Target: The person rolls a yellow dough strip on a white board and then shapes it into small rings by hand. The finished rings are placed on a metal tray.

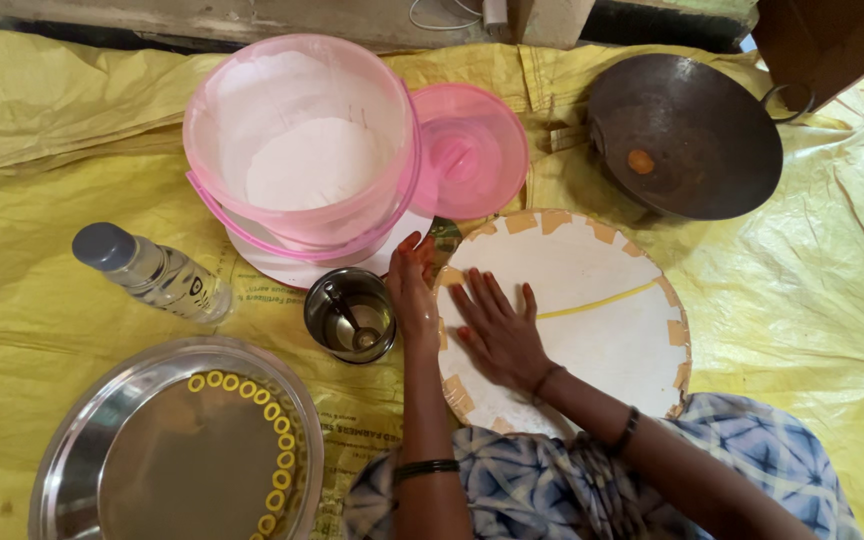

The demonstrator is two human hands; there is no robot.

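My right hand [497, 330] lies flat, fingers spread, on the left part of a round white board [592, 260] with tan tape patches around its rim. A thin yellow dough strand [602, 298] runs across the board to the right of that hand. My left hand [412, 285] rests at the board's left edge and grips a small flat metal scraper [442, 243], which points up towards the pink bucket. A steel plate [102, 440] at the lower left carries a curved row of small yellow dough rings [274, 420].
A pink bucket of white flour [302, 140] stands behind the hands, its pink lid [467, 150] beside it. A steel cup with liquid and a spoon [350, 315] and a lying plastic bottle [152, 272] sit left. A dark wok [687, 135] is at the back right. A yellow sheet [812, 300] covers the floor.
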